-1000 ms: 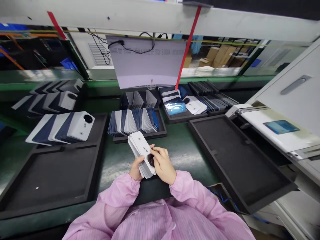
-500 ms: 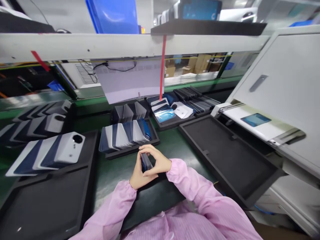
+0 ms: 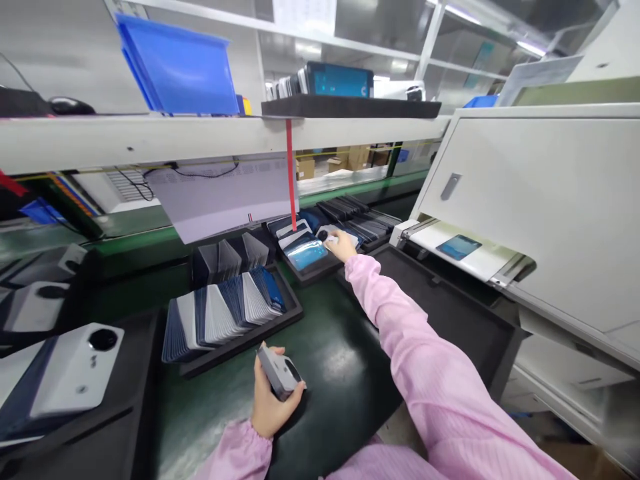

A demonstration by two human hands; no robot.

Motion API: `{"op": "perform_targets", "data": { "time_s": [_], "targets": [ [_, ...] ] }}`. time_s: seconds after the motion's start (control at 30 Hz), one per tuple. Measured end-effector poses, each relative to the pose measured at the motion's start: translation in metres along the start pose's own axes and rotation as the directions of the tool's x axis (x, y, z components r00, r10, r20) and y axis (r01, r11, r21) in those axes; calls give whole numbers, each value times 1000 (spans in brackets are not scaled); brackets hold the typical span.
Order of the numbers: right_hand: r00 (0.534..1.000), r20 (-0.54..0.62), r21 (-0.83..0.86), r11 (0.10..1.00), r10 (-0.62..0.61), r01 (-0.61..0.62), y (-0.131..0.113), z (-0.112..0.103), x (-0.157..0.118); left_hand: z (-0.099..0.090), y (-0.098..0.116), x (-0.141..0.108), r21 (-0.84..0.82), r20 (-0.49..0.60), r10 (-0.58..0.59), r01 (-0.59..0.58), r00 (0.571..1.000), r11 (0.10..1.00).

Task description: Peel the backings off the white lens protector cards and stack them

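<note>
My left hand is closed around a small stack of grey phone back covers, held tilted above the green table in front of me. A dark round camera area shows on the face of the top cover. Out at the back, my right hand has its fingers on a white phone back cover with a dark round camera area. That cover lies in a dark tray, beside a shiny blue phone panel. My right fingertips are partly hidden.
A foam tray of fanned grey and blue covers stands left of centre. More covers lie in a tray at far left. On the right are a dark tray and a white machine with a panel on its belt.
My hands have parted. The left keeps the stack of phone back covers, now tipped with the camera side showing, while the right has reached forward to the white cover. The view has shifted right.
</note>
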State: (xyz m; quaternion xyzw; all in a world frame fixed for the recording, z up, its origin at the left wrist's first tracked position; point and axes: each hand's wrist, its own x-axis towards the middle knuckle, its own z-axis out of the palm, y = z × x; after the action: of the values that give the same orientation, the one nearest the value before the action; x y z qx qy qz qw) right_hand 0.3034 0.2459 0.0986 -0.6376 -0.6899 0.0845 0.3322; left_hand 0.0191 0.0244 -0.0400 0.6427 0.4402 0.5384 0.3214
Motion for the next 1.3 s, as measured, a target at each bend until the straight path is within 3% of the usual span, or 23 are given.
{"op": "perform_targets", "data": {
  "time_s": [0.07, 0.17, 0.37, 0.47, 0.67, 0.8, 0.93, 1.1, 1.17, 1.2, 1.23, 1.3],
  "targets": [
    [1000, 26, -96, 995, 16, -14, 25, 5, 20, 0, -4, 0, 29, 28, 25, -26, 999, 999],
    [986, 155, -195, 977, -62, 92, 45, 27, 39, 1, -6, 1, 54, 56, 31, -34, 998, 998],
    [861, 455, -258, 891, -229, 373, 40, 82, 84, 2, -9, 2, 56, 63, 60, -64, 996, 996],
    [831, 506, -301, 855, -232, 422, 37, 93, 103, 1, -11, 2, 58, 82, 64, -69, 995, 996],
    [836, 501, -339, 838, -223, 427, 35, 91, 114, -1, -12, 1, -7, 91, 20, -19, 996, 1000],
    [862, 466, -306, 878, -198, 367, 39, 81, 98, -1, -12, 2, -32, 105, 30, -26, 994, 999],
    [926, 341, -250, 935, -160, 253, 36, 59, 77, 0, -11, 5, -80, 73, 52, -46, 996, 996],
    [991, 42, -106, 986, -125, 129, 3, 25, 39, -4, -9, 13, -290, 60, -26, 42, 998, 956],
    [993, -12, 101, 987, -121, 122, -16, 18, 7, -7, -10, 17, -414, 25, -79, 82, 997, 907],
    [993, -8, 360, 926, -119, 114, -25, 16, -12, -9, -11, 20, -478, 33, -121, 122, 992, 870],
    [989, 61, 595, 801, -132, 70, -34, 17, -33, -11, -13, 21, -493, 40, -136, 138, 990, 859],
    [937, 275, 825, 554, -218, -113, -50, 24, -77, -14, -15, 24, -496, 67, -164, 176, 984, 850]
  ]
}}
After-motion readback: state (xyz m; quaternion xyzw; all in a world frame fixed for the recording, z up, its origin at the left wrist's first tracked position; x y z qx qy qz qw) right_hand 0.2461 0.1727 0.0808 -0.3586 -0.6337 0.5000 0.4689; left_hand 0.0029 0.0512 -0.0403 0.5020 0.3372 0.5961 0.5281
